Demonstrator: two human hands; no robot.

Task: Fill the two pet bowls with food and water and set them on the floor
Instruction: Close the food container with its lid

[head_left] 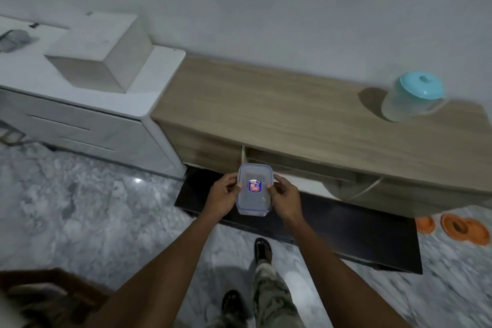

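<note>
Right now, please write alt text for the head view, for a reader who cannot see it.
A person's left hand and right hand hold a clear lidded container before a low wooden cabinet. A teal-lidded pitcher stands on its right end; orange bowls sit on the floor nearby.

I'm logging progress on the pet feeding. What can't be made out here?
Head view:
- container: cloudy lid and label hide its contents.
- pitcher: blurred; water level unreadable.
- orange bowls: small, blurred, partly behind the cabinet; count and fill unclear.
- grey object: cut off by the left edge.
</note>
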